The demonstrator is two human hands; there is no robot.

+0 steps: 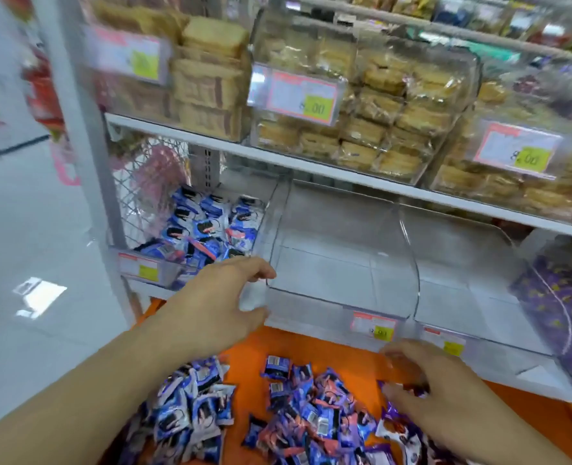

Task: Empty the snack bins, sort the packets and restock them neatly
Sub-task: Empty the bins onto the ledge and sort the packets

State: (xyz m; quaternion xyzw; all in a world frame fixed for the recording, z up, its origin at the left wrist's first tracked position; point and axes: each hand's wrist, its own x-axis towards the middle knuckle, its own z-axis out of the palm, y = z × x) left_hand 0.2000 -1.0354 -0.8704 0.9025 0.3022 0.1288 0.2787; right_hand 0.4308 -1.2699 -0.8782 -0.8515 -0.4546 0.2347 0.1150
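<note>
An empty clear bin (311, 307) stands on the lower shelf, with a second empty clear bin (472, 303) to its right. My left hand (217, 307) reaches to the first bin's front left corner, fingers and thumb spread around the corner; the blur hides any contact. Blue and white snack packets (190, 417) and blue and pink packets (311, 407) lie in heaps on the orange surface (247, 360) below the shelf. My right hand (442, 394) is palm down on the right of the heap, fingers curled onto a dark purple packet (415, 386).
A bin of blue packets (207, 226) sits left of the empty bins, and a bin of purple packets (559, 310) sits at the right. The upper shelf (311, 169) holds clear bins of tan biscuit packs (371, 105) with price tags. White floor lies to the left.
</note>
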